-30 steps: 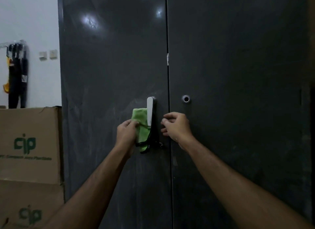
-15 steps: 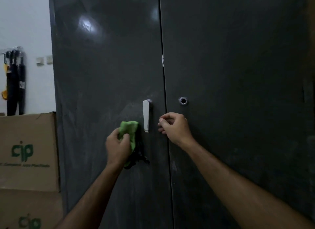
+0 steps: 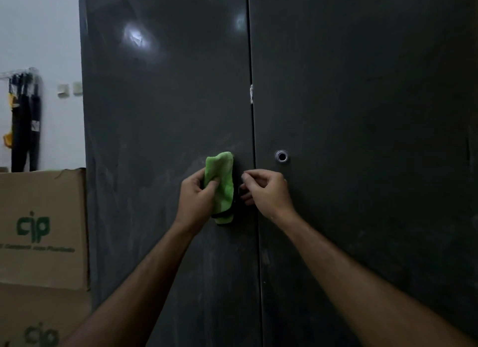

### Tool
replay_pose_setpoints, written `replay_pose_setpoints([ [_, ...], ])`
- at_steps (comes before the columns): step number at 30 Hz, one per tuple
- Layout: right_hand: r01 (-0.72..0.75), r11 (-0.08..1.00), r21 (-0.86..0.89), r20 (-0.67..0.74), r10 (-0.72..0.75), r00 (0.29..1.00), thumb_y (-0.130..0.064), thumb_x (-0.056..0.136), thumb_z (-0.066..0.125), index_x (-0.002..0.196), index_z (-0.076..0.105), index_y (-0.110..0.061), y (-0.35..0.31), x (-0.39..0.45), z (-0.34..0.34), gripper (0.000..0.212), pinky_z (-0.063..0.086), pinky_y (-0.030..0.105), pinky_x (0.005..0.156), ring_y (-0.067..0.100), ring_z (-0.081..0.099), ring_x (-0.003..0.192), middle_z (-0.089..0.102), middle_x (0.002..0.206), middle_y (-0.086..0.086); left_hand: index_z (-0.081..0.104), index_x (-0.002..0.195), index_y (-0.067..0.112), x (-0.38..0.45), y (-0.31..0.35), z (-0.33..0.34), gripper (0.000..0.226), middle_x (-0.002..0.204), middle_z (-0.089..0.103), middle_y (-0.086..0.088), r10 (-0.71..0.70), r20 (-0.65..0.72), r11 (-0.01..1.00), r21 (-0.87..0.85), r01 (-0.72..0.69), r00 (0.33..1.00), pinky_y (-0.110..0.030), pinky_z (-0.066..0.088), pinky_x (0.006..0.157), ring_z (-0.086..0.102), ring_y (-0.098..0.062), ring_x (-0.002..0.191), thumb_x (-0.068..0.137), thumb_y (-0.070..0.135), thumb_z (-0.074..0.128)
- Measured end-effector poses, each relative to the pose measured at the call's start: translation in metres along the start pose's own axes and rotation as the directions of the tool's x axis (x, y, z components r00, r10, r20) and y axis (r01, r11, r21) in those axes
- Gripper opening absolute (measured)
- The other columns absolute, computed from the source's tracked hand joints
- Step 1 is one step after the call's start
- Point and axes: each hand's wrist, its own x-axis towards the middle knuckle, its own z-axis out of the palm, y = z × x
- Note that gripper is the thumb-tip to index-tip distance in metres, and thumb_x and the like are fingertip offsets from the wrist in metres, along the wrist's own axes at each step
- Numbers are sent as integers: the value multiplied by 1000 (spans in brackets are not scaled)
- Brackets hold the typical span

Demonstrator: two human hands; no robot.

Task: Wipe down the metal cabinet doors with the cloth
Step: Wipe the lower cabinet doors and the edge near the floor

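Cloth (image 3: pixel 222 184), green and folded, sits at the middle of the frame against the left cabinet door (image 3: pixel 160 114), right by the seam; it looks soft, light and floppy, best bunched in the palm, as the left hand (image 3: pixel 196 199) does with thumb and fingers curled round it. The right hand (image 3: pixel 266 191) rests beside it, fingers curled; whether they pinch anything I cannot tell. Cardboard boxes (image 3: pixel 41 230) at lower left read "cip" in green.

two dark grey metal cabinet doors stood closed, left door (image 3: pixel 160 140) smeared with pale streaks, right door (image 3: pixel 362 140) bearing round keyhole (image 3: pixel 281 156). green cloth (image 3: pixel 223 184) (folded, dark-edged at bottom) was pressed upright against left door just beside centre seam, below glare patches.
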Motion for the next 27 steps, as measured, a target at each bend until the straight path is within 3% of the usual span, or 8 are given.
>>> replay_pose_setpoints([
  [5,90,996,-3,-17,-90,996,-21,97,70,106,77,-12,-12,11,12,14,62,33,58,16,76,75,78,89,3,73,107,7,15,-15,10,23,104,77,-20,-170,-77,969,-195,153,982,-44,60,84,73,-28,91,103,-2,52],
  [9,83,996,-46,-27,-84,996,-19,98,68,98,76,-14,-3,8,13,10,62,30,61,16,75,74,76,83,3,73,104,4,-9,-42,5,26,94,79,-16,-283,30,921,-269,281,959,-34,64,71,73,-29,85,104,-2,48],
  [14,78,994,-71,-54,-82,995,-18,97,68,94,77,-15,4,9,9,10,64,40,74,15,75,82,77,84,2,74,101,11,23,-18,9,16,90,80,-6,-131,-35,956,-269,117,991,-30,61,68,76,-18,81,104,8,59],
  [18,49,998,-39,-52,-51,997,-18,98,68,88,75,-17,0,8,8,13,64,46,70,26,76,73,76,79,8,72,110,1,-1,-35,-1,20,107,77,-22,-234,120,932,-254,257,965,-43,62,85,74,-29,93,105,13,58],
  [21,31,999,-36,-45,-33,998,-17,98,67,89,76,-13,-5,7,8,13,64,44,69,28,75,70,76,78,10,74,111,5,-2,-32,-15,18,106,79,-17,-245,189,937,-206,283,951,-37,65,82,75,-30,97,104,11,59],
  [24,51,998,-49,-56,-54,997,-17,98,66,91,76,-11,-13,6,9,14,63,49,68,26,75,69,75,77,8,75,105,10,18,-10,-13,13,99,80,-13,-137,17,973,-185,138,990,-37,65,79,77,-26,91,103,11,62],
  [27,159,983,-89,-131,-170,977,-21,98,68,100,75,-13,-23,8,8,11,63,46,70,19,73,75,75,82,2,73,96,16,27,2,-13,13,94,78,-8,-52,-229,983,-182,10,972,-40,62,80,74,-23,87,104,13,64],
])
